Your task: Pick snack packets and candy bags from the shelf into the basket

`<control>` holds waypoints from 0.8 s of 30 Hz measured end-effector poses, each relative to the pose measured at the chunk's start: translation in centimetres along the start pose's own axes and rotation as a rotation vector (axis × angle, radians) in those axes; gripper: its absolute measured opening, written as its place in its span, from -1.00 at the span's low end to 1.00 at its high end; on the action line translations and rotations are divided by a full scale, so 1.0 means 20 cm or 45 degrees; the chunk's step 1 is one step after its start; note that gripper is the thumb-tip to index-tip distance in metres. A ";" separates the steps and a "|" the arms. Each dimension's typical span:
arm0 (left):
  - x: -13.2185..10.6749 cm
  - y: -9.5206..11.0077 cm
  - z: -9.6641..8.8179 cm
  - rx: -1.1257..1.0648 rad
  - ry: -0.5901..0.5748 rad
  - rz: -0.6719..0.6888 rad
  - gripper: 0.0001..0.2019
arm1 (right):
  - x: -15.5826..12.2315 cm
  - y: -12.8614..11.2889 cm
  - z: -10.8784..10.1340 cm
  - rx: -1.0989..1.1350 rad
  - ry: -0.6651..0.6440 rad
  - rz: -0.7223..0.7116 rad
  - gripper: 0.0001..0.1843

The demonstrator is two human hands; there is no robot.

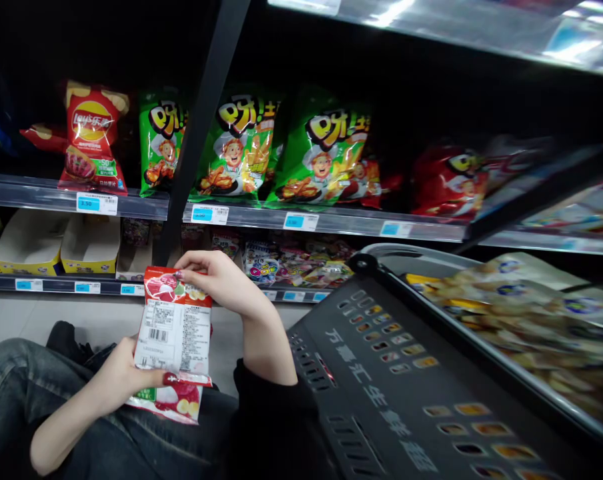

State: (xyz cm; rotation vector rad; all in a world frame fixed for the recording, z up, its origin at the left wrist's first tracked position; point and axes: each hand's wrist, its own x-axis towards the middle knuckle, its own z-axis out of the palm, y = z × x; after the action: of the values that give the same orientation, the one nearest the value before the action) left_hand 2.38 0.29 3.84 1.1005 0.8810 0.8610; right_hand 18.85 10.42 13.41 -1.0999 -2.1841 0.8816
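Observation:
My left hand [124, 380] grips the lower end of a small red and white snack packet [166, 333], its thumb lying across the front. The packet's printed back, with a barcode and small text, faces me. Beneath it, a second packet [181, 405] with fruit pictures sticks out at the bottom, also within the left hand's grasp. My right hand [208, 277] has its fingers bent over the packet's red top edge, closed on it. Both packets are above my lap; their exact fruit kind I cannot make out.
A grey shopping basket [381, 373] filled with snack bags [541, 300] stands close on my right. Ahead, the shelf [261, 212] carries green chip bags [321, 160] and a red chip bag [91, 140]. Lower down are yellow-edged cartons [91, 243] and small candy packets [264, 263]. A dark post [201, 100] divides the shelving.

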 end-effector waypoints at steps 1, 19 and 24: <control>0.00 0.00 0.00 0.004 0.004 0.001 -0.64 | 0.00 0.00 0.00 0.007 -0.002 0.003 -0.87; 0.01 0.01 0.01 0.000 0.054 -0.035 -0.62 | -0.03 -0.04 -0.02 0.000 -0.013 -0.011 -0.87; 0.01 0.01 0.01 -0.013 0.093 -0.076 -0.60 | -0.06 -0.09 -0.03 -0.024 -0.008 -0.016 -0.85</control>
State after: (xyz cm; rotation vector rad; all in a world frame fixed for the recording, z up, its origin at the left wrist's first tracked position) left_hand 2.54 0.38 3.98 1.0349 0.9643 0.8596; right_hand 18.97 8.87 14.88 -1.0924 -2.2068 0.8615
